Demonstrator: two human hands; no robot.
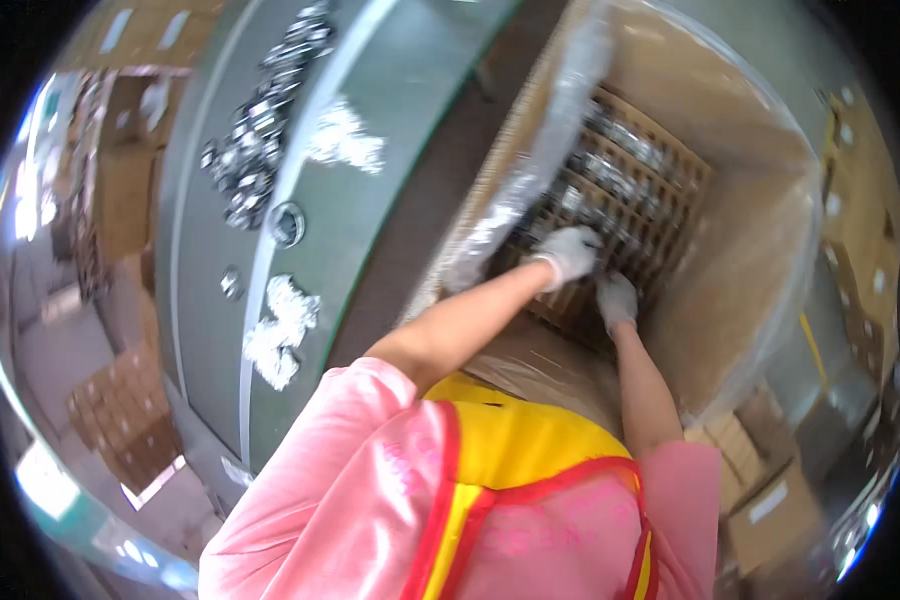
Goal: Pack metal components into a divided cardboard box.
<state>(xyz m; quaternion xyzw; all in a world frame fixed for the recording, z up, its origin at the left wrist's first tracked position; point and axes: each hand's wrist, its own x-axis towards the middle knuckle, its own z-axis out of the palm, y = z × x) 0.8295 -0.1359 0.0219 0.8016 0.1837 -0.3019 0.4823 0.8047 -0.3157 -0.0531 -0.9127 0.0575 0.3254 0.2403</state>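
Note:
Both my hands wear pale work gloves and reach down into a large cardboard box point(755, 215) with clear plastic over its rim. Inside lies a brown cardboard divider grid point(695, 172), many of its cells filled with small shiny metal parts point(610, 177). Over the grid's near left part is my left hand point(570, 252), its fingers curled downward; what they hold, if anything, is hidden. Lower and to the right, my right hand point(618, 300) rests at the near part of the grid. Its fingertips are blurred among the cells.
Left of the box runs a long green conveyor or bench point(370, 205) with a pale strip. On it are a heap of shiny metal parts point(255, 150), a metal ring point(288, 225) and crumpled white clumps point(283, 330). More cardboard boxes point(775, 515) stand at the lower right.

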